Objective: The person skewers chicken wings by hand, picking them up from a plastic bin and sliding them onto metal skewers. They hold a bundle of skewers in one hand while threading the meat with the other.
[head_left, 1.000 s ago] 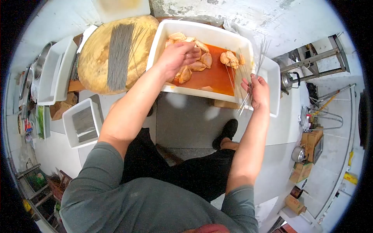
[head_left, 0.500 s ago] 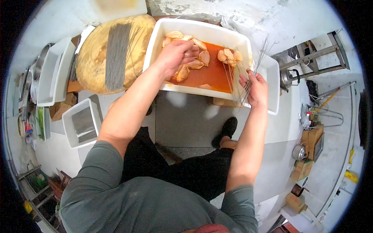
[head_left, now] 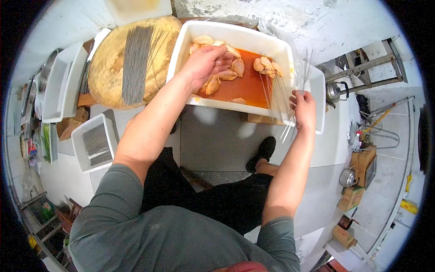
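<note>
Over the left part of a white tub [head_left: 235, 28], my left hand [head_left: 206, 65] hovers above raw chicken pieces [head_left: 212, 85]. Its fingers are slightly curled and apart, with nothing visible in them. My right hand [head_left: 302, 108] is at the tub's right front edge, its fingers closed round a bundle of thin metal skewers [head_left: 306, 68] that point up and down past the fist. More chicken pieces [head_left: 267, 67] sit at the right in the orange-red liquid [head_left: 247, 93], with several skewers running from them over the tub's front rim.
A round wooden board [head_left: 106, 68] with a stack of grey skewers [head_left: 137, 63] stands left of the tub. Below it is a small white bin [head_left: 81, 145] holding more skewers. A second white tray [head_left: 318, 90] lies at the right, with a metal kettle [head_left: 333, 92] beyond.
My right hand has moved slightly down and right, and the skewers in it have swung more upright. My left hand has barely moved.
</note>
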`<action>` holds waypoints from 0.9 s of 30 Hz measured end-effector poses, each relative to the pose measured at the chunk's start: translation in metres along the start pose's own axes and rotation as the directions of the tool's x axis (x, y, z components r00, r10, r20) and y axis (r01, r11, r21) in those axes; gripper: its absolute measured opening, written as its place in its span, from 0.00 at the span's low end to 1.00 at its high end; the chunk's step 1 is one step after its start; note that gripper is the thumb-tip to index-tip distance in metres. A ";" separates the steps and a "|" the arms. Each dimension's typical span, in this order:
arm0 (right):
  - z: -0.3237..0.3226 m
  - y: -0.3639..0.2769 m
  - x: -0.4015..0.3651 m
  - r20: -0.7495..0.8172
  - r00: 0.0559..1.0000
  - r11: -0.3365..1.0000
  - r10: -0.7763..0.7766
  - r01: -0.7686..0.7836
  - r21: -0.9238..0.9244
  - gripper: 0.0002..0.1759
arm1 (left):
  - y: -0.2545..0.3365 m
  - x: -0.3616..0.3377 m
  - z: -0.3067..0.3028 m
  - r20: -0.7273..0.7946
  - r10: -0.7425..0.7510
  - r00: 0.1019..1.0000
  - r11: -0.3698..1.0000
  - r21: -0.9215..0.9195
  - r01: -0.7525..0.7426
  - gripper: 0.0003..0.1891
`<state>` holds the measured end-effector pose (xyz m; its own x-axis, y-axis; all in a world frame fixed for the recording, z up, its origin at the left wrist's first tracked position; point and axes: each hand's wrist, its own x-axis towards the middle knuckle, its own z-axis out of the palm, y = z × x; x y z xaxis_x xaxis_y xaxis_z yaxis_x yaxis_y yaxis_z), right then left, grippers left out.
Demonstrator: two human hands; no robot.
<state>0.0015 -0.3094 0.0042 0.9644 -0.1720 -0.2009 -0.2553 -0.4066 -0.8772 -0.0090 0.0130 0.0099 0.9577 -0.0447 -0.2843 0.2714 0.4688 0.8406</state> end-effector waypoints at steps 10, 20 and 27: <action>-0.016 -0.035 -0.040 -0.204 0.975 0.939 -0.087 0.149 0.310 0.11 | -0.001 0.026 -0.026 0.001 0.103 0.995 0.875 0.475 -0.091 0.14; 0.040 -0.048 -0.106 0.149 0.984 0.880 -0.101 0.019 0.474 0.09 | -0.021 0.034 -0.040 0.005 0.001 1.000 -0.078 0.997 -0.005 0.20; 0.028 -0.046 -0.112 0.168 0.978 0.841 -0.120 0.010 0.541 0.08 | -0.027 0.039 -0.031 -0.124 -0.063 0.990 -0.097 0.988 0.117 0.17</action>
<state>-0.0933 -0.2461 0.0543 0.9859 0.0313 -0.1646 -0.1673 0.1413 -0.9757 0.0179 0.0263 -0.0379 0.9196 0.0355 -0.3912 0.1807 -0.9225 0.3410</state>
